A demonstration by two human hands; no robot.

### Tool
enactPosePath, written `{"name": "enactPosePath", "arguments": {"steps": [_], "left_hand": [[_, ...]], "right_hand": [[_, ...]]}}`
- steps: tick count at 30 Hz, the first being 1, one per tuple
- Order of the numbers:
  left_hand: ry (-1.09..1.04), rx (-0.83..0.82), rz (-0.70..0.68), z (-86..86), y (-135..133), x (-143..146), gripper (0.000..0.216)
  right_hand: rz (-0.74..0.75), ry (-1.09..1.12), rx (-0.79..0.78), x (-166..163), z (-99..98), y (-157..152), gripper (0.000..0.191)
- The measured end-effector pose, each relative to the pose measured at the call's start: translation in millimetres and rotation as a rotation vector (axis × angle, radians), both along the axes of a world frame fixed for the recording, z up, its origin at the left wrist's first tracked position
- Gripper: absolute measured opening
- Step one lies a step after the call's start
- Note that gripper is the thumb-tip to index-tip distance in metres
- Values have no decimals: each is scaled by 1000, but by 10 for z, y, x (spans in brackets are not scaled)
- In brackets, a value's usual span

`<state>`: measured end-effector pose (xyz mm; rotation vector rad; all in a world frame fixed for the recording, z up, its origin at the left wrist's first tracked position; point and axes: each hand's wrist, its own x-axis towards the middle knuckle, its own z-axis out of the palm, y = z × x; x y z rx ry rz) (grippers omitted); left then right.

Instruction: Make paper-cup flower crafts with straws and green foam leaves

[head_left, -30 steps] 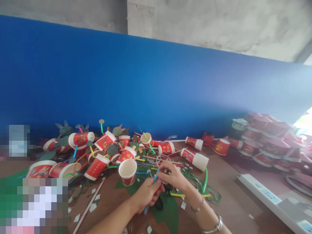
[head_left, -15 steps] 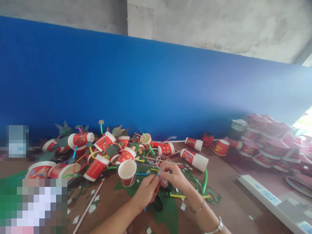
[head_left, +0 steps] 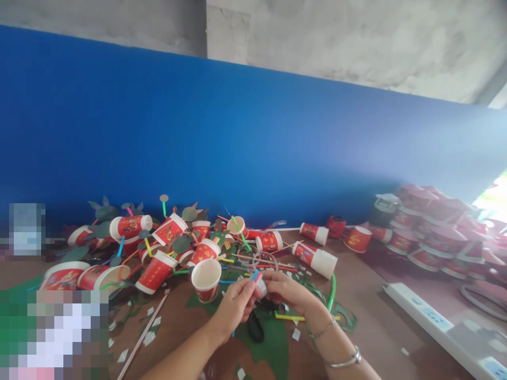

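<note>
My left hand (head_left: 236,306) is closed, its thumb and fingers pinching a small pale roll, apparently tape (head_left: 260,285), with blue and pink at its upper end. Around the roll's other side curl the fingers of my right hand (head_left: 285,287), also closed; its fingertips are partly hidden. Under my hands, black-handled scissors (head_left: 256,326) lie partly covered on a piece of green paper (head_left: 273,343). An upright paper cup (head_left: 206,279) stands just left of my left hand. A yellow straw (head_left: 291,317) lies below my right wrist.
Red paper cups with straws and paper discs (head_left: 158,272) are heaped at the left. A nested cup stack (head_left: 317,259) lies right of centre. A white power strip (head_left: 423,311) and piled pink-topped cups (head_left: 439,232) occupy the right. Paper scraps (head_left: 149,338) litter the table.
My right hand has lowered and turned, its fingers going from a raised pinch to lying around the roll. The roll's blue and pink end now shows between my hands.
</note>
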<state>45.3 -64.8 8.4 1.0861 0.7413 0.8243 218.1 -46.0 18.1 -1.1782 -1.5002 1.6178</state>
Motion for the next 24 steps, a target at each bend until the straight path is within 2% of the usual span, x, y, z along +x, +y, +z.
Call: {"name": "enactPosePath", "arguments": {"steps": [4,8,14,19,24], "left_hand": [[-12,5,-39,6,-5,-10,49],[9,15,-82,29,-18,-19,50],[28,69,-153,74,-57,-47,48],[103,117,-279,87,-70,-72,45],[171,125,-365,136,-100,-97,45]], "right_hand": [[46,50,-58,17,10,-36,16],[42,17,-65,41,-12,-27,20],[-80,-107,44,77,1,48,23],[-228,-166,52,62,-49,113,21],[-298,-168,57,17,-142,147,18]]}}
